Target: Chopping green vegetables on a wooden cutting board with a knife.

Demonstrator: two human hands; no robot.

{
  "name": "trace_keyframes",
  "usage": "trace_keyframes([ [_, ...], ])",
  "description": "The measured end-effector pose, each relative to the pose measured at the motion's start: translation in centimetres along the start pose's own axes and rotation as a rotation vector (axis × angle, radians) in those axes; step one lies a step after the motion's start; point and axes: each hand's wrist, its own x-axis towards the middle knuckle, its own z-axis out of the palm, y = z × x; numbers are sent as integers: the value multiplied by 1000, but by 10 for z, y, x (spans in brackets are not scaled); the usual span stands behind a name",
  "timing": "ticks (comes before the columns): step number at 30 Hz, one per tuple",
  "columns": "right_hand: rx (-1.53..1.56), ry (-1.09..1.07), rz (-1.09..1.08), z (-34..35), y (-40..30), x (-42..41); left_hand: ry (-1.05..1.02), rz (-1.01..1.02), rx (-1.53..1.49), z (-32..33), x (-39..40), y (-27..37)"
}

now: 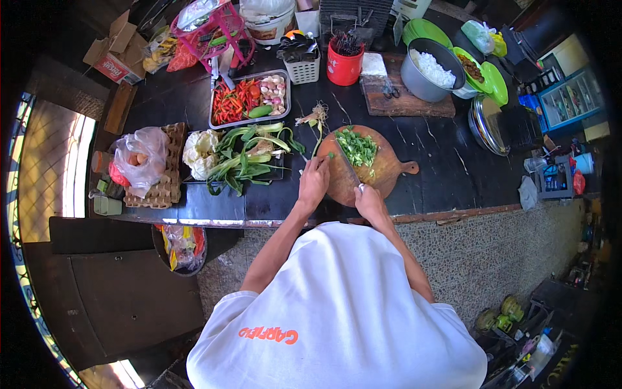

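Observation:
My right hand (370, 202) is closed on the handle of a kitchen knife (346, 160), whose blade lies across the round wooden cutting board (388, 180). Chopped green onion (357, 147) is heaped beyond the blade. At the board's left edge is my left hand (315, 179), its fingers bent together; whether they grip anything cannot be made out. Beside its fingertips, a small green piece (331, 155) rests on the board. Trimmed roots and stalks (313, 116) lie on the black counter just past the board. Whole leafy green onions (248, 158) and a cauliflower (200, 154) sit to the left on a dark tray.
A metal tray (214, 125) holds red chilies, shallots and garlic. Behind the board are a red container (345, 63) and a wooden board (413, 104) bearing a pot of rice (427, 73). Egg trays (172, 165) stand far left; a round metal lid (486, 126) lies right.

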Motion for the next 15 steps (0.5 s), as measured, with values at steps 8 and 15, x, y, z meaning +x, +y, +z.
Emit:
trace_keyframes([
  [8, 121, 62, -4, 4, 13, -11, -29, 12, 146, -3, 1, 8],
  [15, 21, -3, 21, -7, 0, -16, -29, 48, 159, 0, -5, 4],
])
